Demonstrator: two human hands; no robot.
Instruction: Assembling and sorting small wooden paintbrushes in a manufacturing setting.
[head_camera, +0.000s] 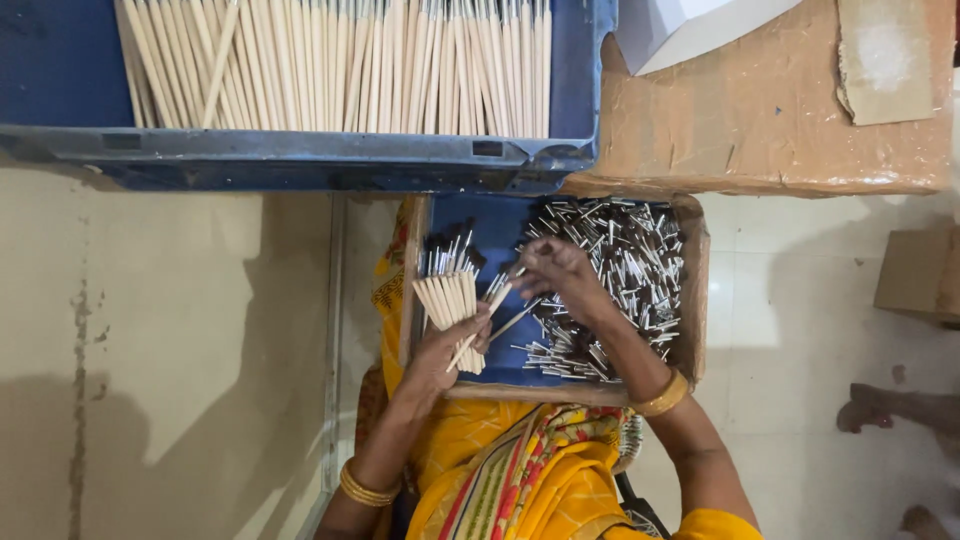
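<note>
Left hand (445, 350) clasps a bundle of pale wooden sticks (450, 305); right hand (560, 270) pinches one metal-capped stick (497, 295).

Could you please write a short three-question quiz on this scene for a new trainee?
1. True or false: the left hand grips a bundle of wooden sticks.
2. What lies heaped under the right hand? A) small metal pieces B) coins C) buttons
3. Fill in: the blue crate at the top holds long wooden ____.

Key:
1. True.
2. A, the metal pieces fill the right part of the wooden tray.
3. sticks, lying side by side.
</note>
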